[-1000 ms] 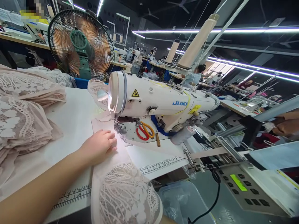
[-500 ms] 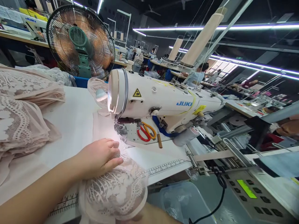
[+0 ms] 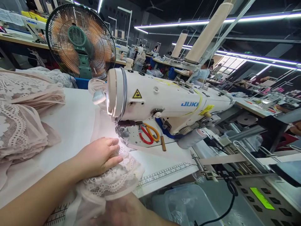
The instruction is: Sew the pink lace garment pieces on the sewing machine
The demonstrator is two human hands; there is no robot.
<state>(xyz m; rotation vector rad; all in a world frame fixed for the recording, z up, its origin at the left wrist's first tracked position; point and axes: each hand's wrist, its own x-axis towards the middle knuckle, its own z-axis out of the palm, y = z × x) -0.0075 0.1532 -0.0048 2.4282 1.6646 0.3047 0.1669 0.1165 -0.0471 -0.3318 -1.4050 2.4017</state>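
A big white table point(image 3: 75, 119) fills the near part of a sewing room. Right at the bottom edge the right hand point(image 3: 122, 213) comes up under the cloth. It is blurry, so I cannot tell how its fingers sit. On it and on the table edge lies the pink lace piece point(image 3: 117, 179), just in front of the needle end of the sewing machine point(image 3: 164, 100). The left hand point(image 3: 98, 157) lies on top of the lace, fingers close together and a little bent, pressing down. A second ago the lace lay flat and hung over the edge; now it is bunched up in a heap, so it looks like it is being gathered up. Red and yellow scissors point(image 3: 148, 133) rest on the machine bed. A pile of lace point(image 3: 21, 125) sits far left, and a fan point(image 3: 81, 40) stands behind
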